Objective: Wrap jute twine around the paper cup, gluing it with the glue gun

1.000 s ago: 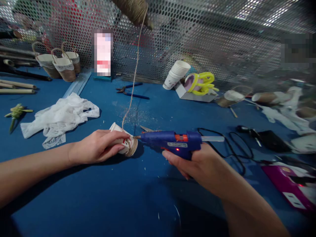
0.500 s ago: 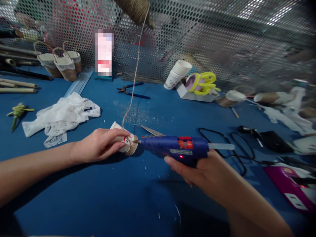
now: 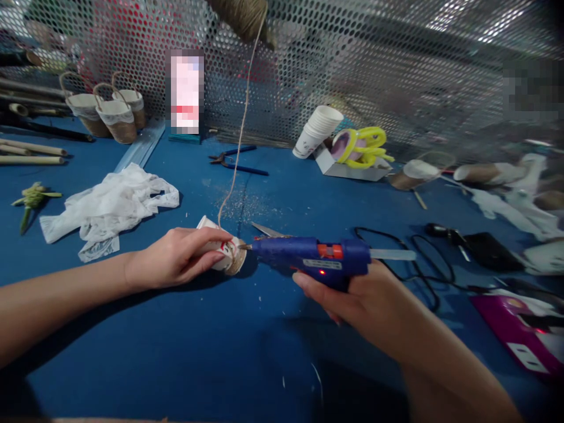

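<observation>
My left hand (image 3: 176, 258) is wrapped round a white paper cup (image 3: 230, 254) lying on its side on the blue table, its base end bound with brown twine. A strand of twine (image 3: 240, 135) runs from the cup up to a spool (image 3: 240, 16) at the top edge. A blue hot glue gun (image 3: 311, 257) with a red light on sits in the closed grip of my right hand (image 3: 356, 299). The gun's nozzle touches the twine-wrapped end of the cup. A clear glue stick (image 3: 392, 254) pokes out of the gun's back.
Scissors (image 3: 269, 231) lie just behind the gun. White lace cloth (image 3: 108, 207) lies at the left, small twine baskets (image 3: 110, 114) at the back left, pliers (image 3: 231, 160), stacked paper cups (image 3: 318, 130) and a black cable (image 3: 414, 264) to the right. A perforated metal screen (image 3: 396, 76) closes the back.
The glue gun dipped and shifted right, then rose again; its nozzle stays at the cup's wrapped end. My left hand and the cup have hardly moved.
</observation>
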Available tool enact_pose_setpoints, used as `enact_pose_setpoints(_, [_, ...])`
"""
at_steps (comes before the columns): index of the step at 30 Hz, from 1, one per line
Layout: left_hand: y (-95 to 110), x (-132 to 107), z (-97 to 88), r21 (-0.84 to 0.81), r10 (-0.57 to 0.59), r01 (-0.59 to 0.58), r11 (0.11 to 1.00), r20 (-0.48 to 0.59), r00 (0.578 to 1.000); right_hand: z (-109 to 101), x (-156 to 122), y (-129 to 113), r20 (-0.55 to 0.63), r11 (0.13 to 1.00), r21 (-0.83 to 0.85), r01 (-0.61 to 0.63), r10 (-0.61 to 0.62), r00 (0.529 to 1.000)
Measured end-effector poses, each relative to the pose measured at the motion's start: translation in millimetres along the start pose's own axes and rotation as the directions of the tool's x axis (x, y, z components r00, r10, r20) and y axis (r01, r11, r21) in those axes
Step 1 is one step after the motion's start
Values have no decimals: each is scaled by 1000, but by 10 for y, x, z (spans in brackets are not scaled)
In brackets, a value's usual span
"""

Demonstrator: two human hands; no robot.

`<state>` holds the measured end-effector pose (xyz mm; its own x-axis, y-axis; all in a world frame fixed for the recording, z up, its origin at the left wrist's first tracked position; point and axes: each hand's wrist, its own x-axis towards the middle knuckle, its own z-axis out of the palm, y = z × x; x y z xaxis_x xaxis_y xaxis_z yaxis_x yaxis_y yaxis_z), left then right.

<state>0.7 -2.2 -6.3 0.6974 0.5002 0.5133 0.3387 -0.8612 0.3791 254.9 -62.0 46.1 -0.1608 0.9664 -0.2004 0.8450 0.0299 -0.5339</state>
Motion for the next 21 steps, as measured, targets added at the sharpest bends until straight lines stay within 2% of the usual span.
enact_pose_setpoints(5, [-8, 0, 1, 21, 35, -35, 999, 6, 999, -18, 52, -36, -6, 996, 88, 1, 0, 1000])
enact_pose_setpoints(11, [-8, -17, 4, 43, 85, -86, 995, 25, 996, -33, 119, -132, 23, 964, 135, -227, 227, 974])
enact_pose_setpoints(14, [-9, -15, -1, 36, 108, -109, 993, 26, 994, -38, 132, -178, 20, 944, 143, -297, 297, 955])
enact_pose_setpoints(21, [7, 11, -19, 40, 108, -110, 993, 40, 993, -28, 156, -184, 44, 956, 146, -253, 249, 967])
